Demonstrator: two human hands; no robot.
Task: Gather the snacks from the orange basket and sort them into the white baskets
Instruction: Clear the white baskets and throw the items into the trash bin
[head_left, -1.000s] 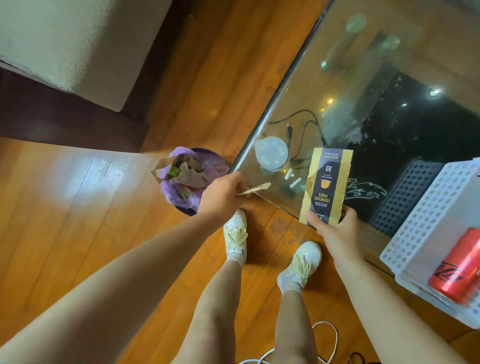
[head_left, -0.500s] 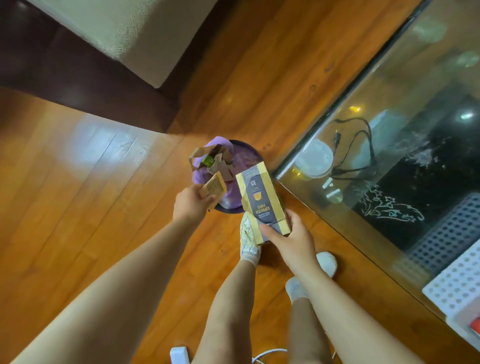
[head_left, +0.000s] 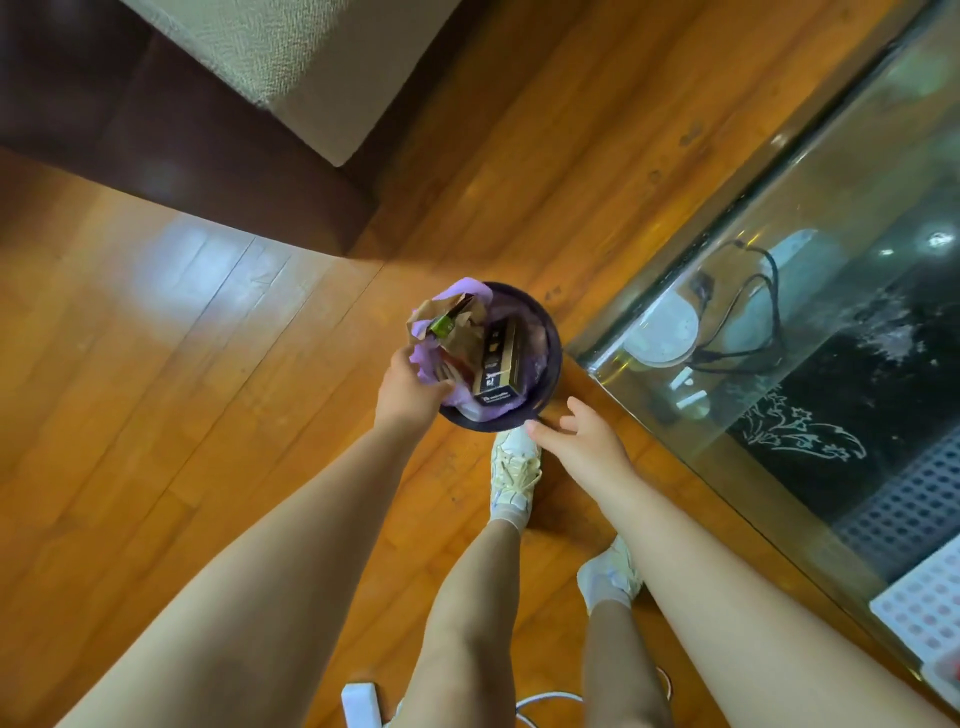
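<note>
Where the right hand (head_left: 584, 441) held the gold-and-black coffee box (head_left: 497, 358) half a second ago, it now holds nothing, fingers spread loose just beside the bin's near rim. The box has gone into the dark round bin (head_left: 550, 358), lying on the purple liner (head_left: 457, 291). The small tan scrap the left hand (head_left: 410, 387) pinched earlier is no longer visible; that hand is at the bin's left rim, fingers curled over the liner edge, though whether it grips anything cannot be told.

Box: slim, rectangular, black face with gold side bands and small print, too blurred to read. Long axis runs near to far across the bin, tilted slightly rightward at the far end; the near end shows a dark end flap. Crumpled brown paper (head_left: 457, 325) with a green tag sits beside it, left.

A white perforated basket (head_left: 924, 608) shows on the glass table (head_left: 831, 182), bottom right.
</note>
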